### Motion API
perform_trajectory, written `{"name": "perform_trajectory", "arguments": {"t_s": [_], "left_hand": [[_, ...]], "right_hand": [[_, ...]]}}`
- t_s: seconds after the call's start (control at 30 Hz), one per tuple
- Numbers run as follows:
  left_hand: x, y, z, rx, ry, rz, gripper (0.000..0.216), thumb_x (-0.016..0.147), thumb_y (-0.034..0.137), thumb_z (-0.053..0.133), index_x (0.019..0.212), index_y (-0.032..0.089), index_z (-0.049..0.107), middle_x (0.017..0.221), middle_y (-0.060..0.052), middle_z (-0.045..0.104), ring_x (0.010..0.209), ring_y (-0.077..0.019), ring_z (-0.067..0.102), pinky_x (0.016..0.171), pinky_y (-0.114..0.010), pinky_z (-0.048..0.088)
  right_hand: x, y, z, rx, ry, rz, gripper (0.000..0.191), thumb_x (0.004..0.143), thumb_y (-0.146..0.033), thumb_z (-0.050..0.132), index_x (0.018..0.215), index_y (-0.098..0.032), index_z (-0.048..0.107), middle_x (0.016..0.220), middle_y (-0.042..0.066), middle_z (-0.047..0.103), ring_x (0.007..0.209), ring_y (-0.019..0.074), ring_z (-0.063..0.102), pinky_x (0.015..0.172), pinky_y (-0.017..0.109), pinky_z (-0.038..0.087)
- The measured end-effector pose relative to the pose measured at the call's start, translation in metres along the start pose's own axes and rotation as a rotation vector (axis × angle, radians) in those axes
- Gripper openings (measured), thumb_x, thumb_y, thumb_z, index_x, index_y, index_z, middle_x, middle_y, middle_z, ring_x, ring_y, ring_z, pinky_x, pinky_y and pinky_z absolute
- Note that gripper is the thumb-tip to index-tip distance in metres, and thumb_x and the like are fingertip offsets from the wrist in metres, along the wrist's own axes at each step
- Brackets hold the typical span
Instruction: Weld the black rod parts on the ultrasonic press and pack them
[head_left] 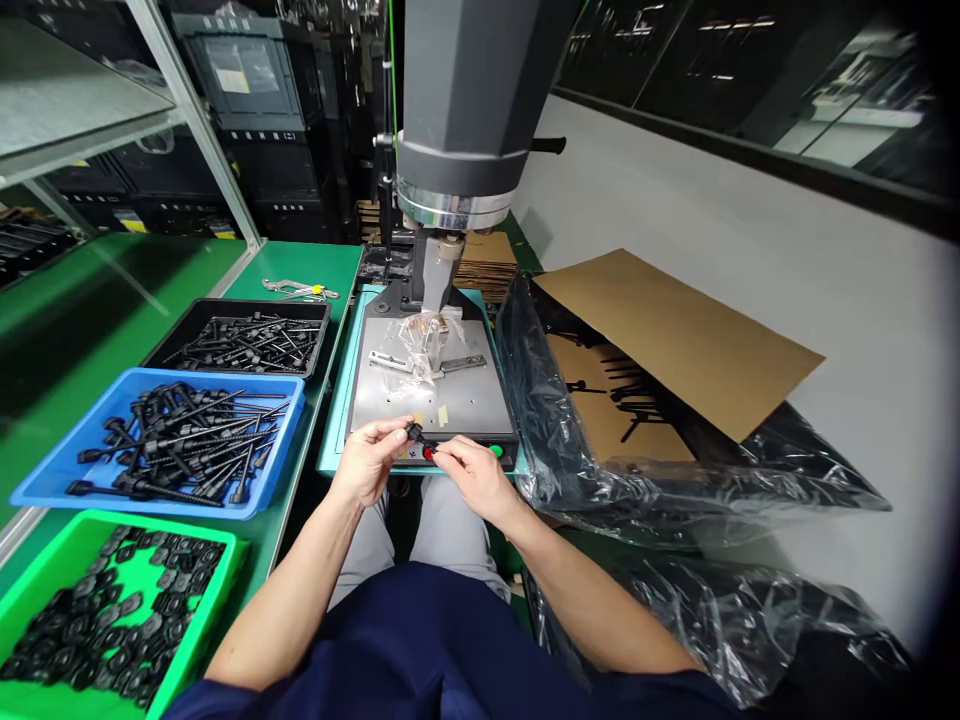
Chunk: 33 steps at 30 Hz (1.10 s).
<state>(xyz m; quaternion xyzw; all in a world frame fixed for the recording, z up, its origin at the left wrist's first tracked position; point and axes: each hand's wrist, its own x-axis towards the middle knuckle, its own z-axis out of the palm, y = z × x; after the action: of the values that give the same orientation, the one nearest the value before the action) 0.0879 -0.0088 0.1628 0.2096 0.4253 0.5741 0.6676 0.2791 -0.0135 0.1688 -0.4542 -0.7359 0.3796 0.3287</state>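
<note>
Recording a green desk (300, 262) running along the left side, carrying three trays and a metal tool. Observing a dark grey press (465, 90) standing straight ahead, with a tapered metal horn pointing down at a plastic-wrapped fixture (435, 345) on a flat grey base plate (480, 400). Noting, to the right, a black plastic bag (622, 500) lying open around cardboard and dark stemmed parts, with a brown cardboard sheet (682, 330) slanting across the top. Logging a blue tray (56, 478) holding a heap of black long-stemmed pieces. Finding a green tray (139, 575) sitting nearest the body, holding many small black caps (82, 625), and a black tray (319, 345) resting beyond the blue one, holding further stemmed pieces. Seeing a left hand (366, 462) closing thumb and forefinger in a pinch on the head of a small black part (415, 432), and a right hand (480, 478) pinching the opposite, stem end. Listing the metal tool (289, 288) as lying beyond the black tray. Locating the small black part between both sets of fingertips, over the front edge of the press base, just beside a red button (427, 453). Marking a green button (496, 452) as showing farther right.
</note>
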Motion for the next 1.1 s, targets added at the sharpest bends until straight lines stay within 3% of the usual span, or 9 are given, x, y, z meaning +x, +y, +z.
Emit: {"name": "perform_trajectory", "arguments": {"t_s": [0.2,0.37,0.57,0.67,0.83,0.93,1.03,1.1], "left_hand": [[0.004,0.005,-0.002,0.051,-0.028,-0.016,0.032,0.054,0.028,0.092,0.076,0.013,0.074,0.108,-0.013,0.075,0.105,-0.0273,0.069,0.09,-0.04,0.056],[0.004,0.014,0.003,0.155,-0.055,-0.042,0.034,0.051,0.032,0.093,0.069,0.012,0.073,0.103,-0.014,0.075,0.104,-0.0298,0.068,0.088,-0.041,0.057],[0.005,0.007,0.001,0.221,-0.074,0.008,0.032,0.054,0.035,0.091,0.07,0.014,0.074,0.105,-0.013,0.075,0.102,-0.0284,0.069,0.087,-0.041,0.057],[0.011,-0.001,-0.001,0.242,-0.07,0.072,0.029,0.059,0.035,0.089,0.075,0.015,0.075,0.105,-0.012,0.075,0.105,-0.0277,0.068,0.087,-0.04,0.056],[0.03,-0.012,0.006,0.375,-0.088,0.153,0.03,0.064,0.04,0.085,0.081,0.016,0.076,0.101,-0.011,0.076,0.099,-0.025,0.069,0.094,-0.04,0.052],[0.045,-0.016,0.013,0.5,-0.109,0.26,0.028,0.07,0.041,0.08,0.086,0.018,0.077,0.106,-0.011,0.074,0.102,-0.0245,0.068,0.096,-0.041,0.05],[0.062,-0.015,0.018,0.681,-0.135,0.463,0.025,0.08,0.038,0.072,0.095,0.019,0.077,0.117,-0.013,0.069,0.112,-0.0251,0.063,0.1,-0.042,0.048],[0.076,-0.01,0.021,0.831,-0.116,0.628,0.027,0.085,0.036,0.066,0.105,0.02,0.075,0.127,-0.014,0.062,0.12,-0.0263,0.058,0.103,-0.043,0.045]], "right_hand": [[-0.002,0.001,0.003,0.1,0.005,-0.01,0.029,0.098,-0.04,0.051,0.083,-0.02,0.065,0.081,0.004,0.056,0.076,0.0177,0.053,0.068,0.03,0.039],[-0.003,0.012,0.009,0.525,-0.11,0.246,0.042,0.09,-0.058,0.058,0.083,-0.017,0.063,0.059,-0.004,0.042,0.053,0.0109,0.035,0.052,0.026,0.029],[-0.004,0.015,0.018,0.766,-0.102,0.346,0.046,0.081,-0.06,0.068,0.083,-0.015,0.063,0.058,-0.005,0.043,0.049,0.0079,0.034,0.048,0.024,0.023],[-0.003,0.013,0.024,0.725,-0.063,0.31,0.042,0.084,-0.057,0.066,0.078,-0.017,0.06,0.058,-0.005,0.046,0.049,0.0083,0.038,0.05,0.025,0.031],[0.013,0.019,0.033,0.775,-0.02,0.299,0.041,0.083,-0.054,0.066,0.105,-0.02,0.057,0.083,0.001,0.063,0.054,0.01,0.054,0.051,0.025,0.041],[0.032,0.031,0.033,0.827,0.067,0.34,0.047,0.084,-0.059,0.061,0.11,-0.02,0.056,0.085,0.001,0.061,0.051,0.0079,0.05,0.045,0.022,0.035],[0.058,0.047,0.024,0.746,0.128,0.357,0.053,0.084,-0.06,0.059,0.117,-0.019,0.056,0.073,-0.004,0.054,0.046,0.0068,0.04,0.042,0.021,0.025],[0.079,0.057,0.014,0.633,0.187,0.315,0.047,0.082,-0.054,0.06,0.112,-0.018,0.058,0.069,-0.004,0.052,0.049,0.0082,0.041,0.045,0.021,0.029]]}}
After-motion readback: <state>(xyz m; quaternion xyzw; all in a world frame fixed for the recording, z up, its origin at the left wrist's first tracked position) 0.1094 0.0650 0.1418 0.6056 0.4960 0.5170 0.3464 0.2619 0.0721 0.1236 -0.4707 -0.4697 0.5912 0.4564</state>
